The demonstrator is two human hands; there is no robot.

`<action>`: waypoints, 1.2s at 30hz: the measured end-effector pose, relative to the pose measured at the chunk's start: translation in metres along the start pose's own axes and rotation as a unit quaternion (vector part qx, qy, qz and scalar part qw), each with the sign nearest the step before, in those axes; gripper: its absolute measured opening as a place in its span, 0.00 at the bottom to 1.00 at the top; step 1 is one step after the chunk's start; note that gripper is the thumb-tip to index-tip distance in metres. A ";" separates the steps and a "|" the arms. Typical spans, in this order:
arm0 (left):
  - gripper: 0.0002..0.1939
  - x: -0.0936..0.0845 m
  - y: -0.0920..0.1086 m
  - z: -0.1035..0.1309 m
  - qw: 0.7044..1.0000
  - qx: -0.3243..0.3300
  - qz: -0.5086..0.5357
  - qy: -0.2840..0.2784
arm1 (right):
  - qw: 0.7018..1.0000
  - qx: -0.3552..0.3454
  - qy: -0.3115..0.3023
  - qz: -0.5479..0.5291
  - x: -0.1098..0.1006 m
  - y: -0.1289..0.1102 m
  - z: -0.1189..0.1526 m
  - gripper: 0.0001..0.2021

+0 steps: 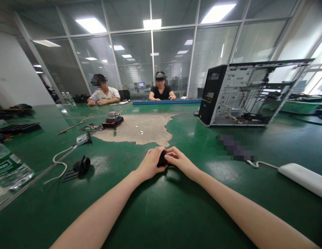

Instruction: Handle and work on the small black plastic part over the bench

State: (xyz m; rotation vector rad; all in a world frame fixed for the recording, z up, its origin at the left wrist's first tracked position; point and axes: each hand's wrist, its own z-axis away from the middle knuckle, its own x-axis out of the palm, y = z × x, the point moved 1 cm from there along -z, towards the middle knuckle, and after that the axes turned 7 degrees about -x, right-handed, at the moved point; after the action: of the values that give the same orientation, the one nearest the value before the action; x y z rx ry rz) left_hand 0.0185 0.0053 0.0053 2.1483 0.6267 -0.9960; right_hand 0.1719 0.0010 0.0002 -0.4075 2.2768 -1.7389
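Observation:
A small black object (pixel 161 159) is between my two hands, just above the green table (pixel 161 214) near the middle of the view. My left hand (pixel 152 162) wraps round it from the left, thumb below and fingers over the top. From the right, my right hand (pixel 177 158) has its thumb and fingers closed on the object's right side. Most of the object is hidden by my fingers, so its shape cannot be made out. Beyond the hands lies a bare beige patch (pixel 150 128) in the tabletop.
An open computer case (pixel 215 97) stands at the back right, with a white power strip (pixel 303 178) nearer. Left are a black part (pixel 81 165), a metal bracket (pixel 83 138) and a bottle (pixel 12 166). Two people (pixel 105 94) (pixel 162 90) sit across the table.

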 end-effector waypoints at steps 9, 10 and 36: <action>0.26 -0.001 0.000 0.001 1.000 0.004 -0.004 -0.003 | 1.000 0.004 0.005 0.017 -0.005 0.007 -0.005 0.15; 0.26 -0.001 0.000 0.001 1.000 0.003 -0.004 -0.004 | 1.000 0.002 -0.004 0.010 -0.005 0.006 -0.004 0.15; 0.28 0.000 0.001 0.001 1.000 0.000 0.005 -0.001 | 0.999 0.004 0.002 0.037 0.000 -0.001 0.000 0.16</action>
State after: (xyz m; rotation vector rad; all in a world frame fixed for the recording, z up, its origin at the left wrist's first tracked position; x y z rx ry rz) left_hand 0.0181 0.0038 0.0051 2.1490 0.6150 -0.9928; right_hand 0.1714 0.0008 0.0009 -0.3154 2.2566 -1.7149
